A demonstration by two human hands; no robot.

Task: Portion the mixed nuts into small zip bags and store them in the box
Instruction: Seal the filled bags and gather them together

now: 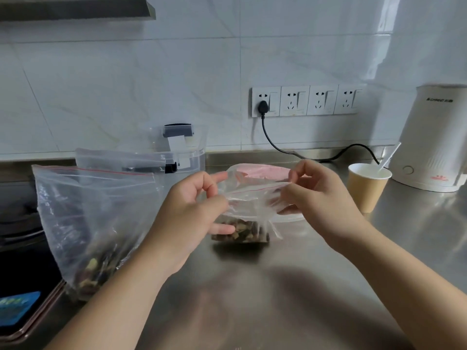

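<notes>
Both hands pinch small zip bag (249,198) top: left hand (194,210), right hand (318,195). Nuts (240,232) fill its bottom, above steel counter (252,286).

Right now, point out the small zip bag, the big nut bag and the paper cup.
small zip bag (250,198): head view, crumpled upper film.
big nut bag (83,210): head view, clear side.
paper cup (364,190): head view, brown outer wall.

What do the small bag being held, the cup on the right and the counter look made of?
Small clear zip bag: thin glossy plastic film; it crinkles and the nuts show through.
Tan cup: apparently paper, matte with a rolled white rim.
Grey counter: likely stainless steel, brushed, with blurred reflections.
</notes>
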